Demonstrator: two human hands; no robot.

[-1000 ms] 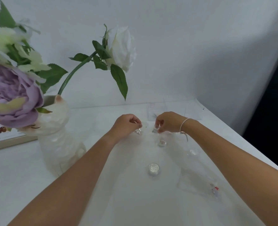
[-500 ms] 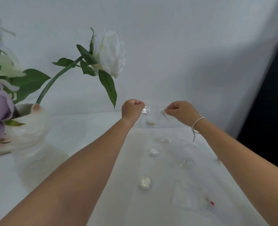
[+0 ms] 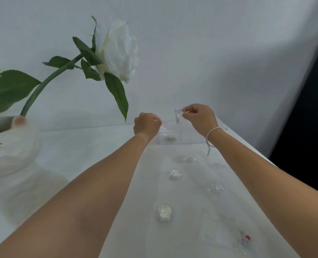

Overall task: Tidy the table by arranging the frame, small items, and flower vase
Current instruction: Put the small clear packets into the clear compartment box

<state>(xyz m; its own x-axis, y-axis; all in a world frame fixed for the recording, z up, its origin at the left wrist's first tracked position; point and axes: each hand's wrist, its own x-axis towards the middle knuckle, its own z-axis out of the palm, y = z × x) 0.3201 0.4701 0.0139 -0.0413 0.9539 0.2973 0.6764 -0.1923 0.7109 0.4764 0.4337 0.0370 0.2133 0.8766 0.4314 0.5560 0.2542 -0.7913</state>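
A clear compartment box (image 3: 184,135) stands at the far edge of the white table (image 3: 98,149). My right hand (image 3: 201,118) hovers above it, pinching a small clear glittery packet (image 3: 177,116) that hangs down. My left hand (image 3: 147,124) is a closed fist at the box's left side; what it holds is hidden. Several small clear round jars lie in front: one (image 3: 190,157), another (image 3: 175,173), a third (image 3: 165,211). The white vase (image 3: 11,151) with a white rose (image 3: 117,51) stands at the left.
A further jar (image 3: 216,186) and a clear bag with red bits (image 3: 244,239) lie near the table's right edge. The rose's leaves (image 3: 117,94) hang close to my left hand. A white wall backs the table; dark space lies to the right.
Both hands moved from the jars up to the clear box at the back. My right hand has risen and now dangles the packet over it. The view tilted up and right.
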